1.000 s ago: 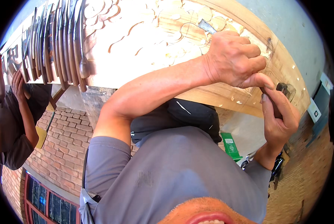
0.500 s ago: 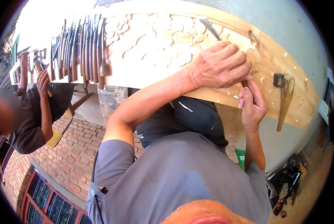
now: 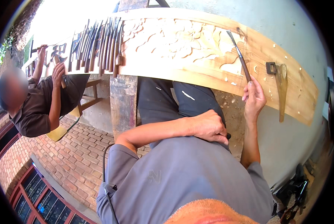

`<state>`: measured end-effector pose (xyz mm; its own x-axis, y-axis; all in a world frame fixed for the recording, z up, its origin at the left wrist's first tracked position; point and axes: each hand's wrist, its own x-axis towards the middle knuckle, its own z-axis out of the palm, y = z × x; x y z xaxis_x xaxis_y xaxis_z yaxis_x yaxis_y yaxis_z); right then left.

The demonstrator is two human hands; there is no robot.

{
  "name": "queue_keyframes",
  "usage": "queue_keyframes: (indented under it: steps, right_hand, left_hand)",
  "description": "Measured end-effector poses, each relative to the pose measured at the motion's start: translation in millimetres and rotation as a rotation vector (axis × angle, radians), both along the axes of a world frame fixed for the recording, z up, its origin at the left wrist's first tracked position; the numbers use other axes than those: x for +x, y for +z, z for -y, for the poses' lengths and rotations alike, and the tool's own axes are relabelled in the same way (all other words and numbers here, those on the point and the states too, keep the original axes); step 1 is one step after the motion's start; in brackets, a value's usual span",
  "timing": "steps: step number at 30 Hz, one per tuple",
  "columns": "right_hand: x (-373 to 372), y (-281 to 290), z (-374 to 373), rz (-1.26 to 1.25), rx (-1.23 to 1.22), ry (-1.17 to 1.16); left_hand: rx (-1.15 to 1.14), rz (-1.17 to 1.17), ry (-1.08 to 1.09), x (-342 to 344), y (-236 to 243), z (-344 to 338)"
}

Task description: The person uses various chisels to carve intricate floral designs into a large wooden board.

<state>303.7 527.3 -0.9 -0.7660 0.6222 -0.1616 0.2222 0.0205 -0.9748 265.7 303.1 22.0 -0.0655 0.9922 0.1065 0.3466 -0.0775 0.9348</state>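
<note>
My right hand [image 3: 254,100] grips the dark wooden handle of a carving chisel [image 3: 241,59] at its lower end. The chisel slants up and to the left, its metal blade over the right end of the floral carving on the wooden board [image 3: 174,72]. I cannot tell whether the tip touches the wood. My left hand [image 3: 211,127] is closed in a fist in front of my shirt, above my lap. A small dark shape shows beside its fingertips; what the fingers hold, if anything, is hidden.
Several carving tools [image 3: 100,46] lie in a row on the board's left. A hammer-like tool [image 3: 281,89] with a dark square head and wooden handle lies at the right, among wood chips. At the far left a co-worker [image 3: 36,100] holds tools over the board. A worn wooden support [image 3: 123,104] stands below.
My left hand has dropped from above the chisel down to my lap. My right hand now holds the chisel alone. The view has shifted slightly.
</note>
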Motion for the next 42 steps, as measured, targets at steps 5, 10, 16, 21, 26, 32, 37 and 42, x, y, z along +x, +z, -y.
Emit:
queue_keyframes:
  steps: [5, 10, 16, 21, 26, 32, 37, 42]
  right_hand:
    - [27, 1, 5, -0.027, -0.047, 0.030]
    - [55, 6, 16, -0.016, -0.033, 0.013]
    - [63, 19, 9, -0.076, -0.055, -0.045]
    - [73, 23, 2, -0.051, -0.116, -0.125]
    - [65, 0, 18, 0.031, -0.413, -0.088]
    - [52, -1, 59, 0.076, -0.486, 0.025]
    - [58, 1, 65, 0.103, -0.455, 0.107]
    - [61, 3, 58, 0.128, -0.385, 0.043]
  left_hand:
    - [0.175, -0.398, 0.718, -21, -7, 1]
    - [-0.149, -0.751, 1.231, -124, -51, 12]
    - [0.077, -0.606, 0.741, -102, -73, -7]
    - [0.153, -0.526, 0.458, 3, -40, 0]
    - [0.145, -0.323, 0.684, 31, -54, 27]
    - [0.164, -0.259, 0.816, 33, -57, 34]
    - [0.182, -0.251, 0.845, 32, -62, 33]
    - [0.188, -0.219, 0.854, 33, -64, 32]
